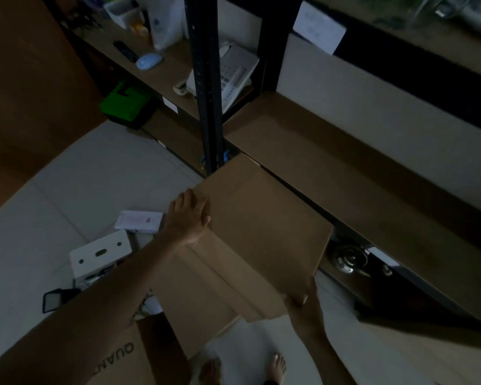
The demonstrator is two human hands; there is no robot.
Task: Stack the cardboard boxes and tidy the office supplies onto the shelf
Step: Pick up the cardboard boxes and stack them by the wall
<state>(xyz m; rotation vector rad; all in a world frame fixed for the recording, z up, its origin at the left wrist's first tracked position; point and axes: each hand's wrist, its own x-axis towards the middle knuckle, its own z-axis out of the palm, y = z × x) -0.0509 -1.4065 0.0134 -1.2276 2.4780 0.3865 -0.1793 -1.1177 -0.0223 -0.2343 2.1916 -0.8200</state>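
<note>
Closest to me, down at the bottom left, sits a printed carton (114, 359) with my left forearm stretched right over it. Follow that arm out and you reach my left hand (189, 215), fingers (185, 201) curled over the left edge of the cardboard box (261, 232) and the thumb lying on its top face. And over on the other side, my right hand (303, 300) is clamped on the near right corner; how the fingers lie underneath, I can't tell.

So the box is in the air, held level between both hands above the floor (67, 190), its far corner up by the black post (206, 93) and the front lip of the bare shelf board (345, 168). Touching or not? Too dark to call.

I reckon this is the stacking step, with the box on its way to that shelf. The next move calls for lifting it clear of the lip, squaring it to the board and sliding it in without knocking the post.

A white box (100, 255) lies on the floor to the left, with a desk phone (233, 70) and a mouse (149, 61) on the shelving beyond.
</note>
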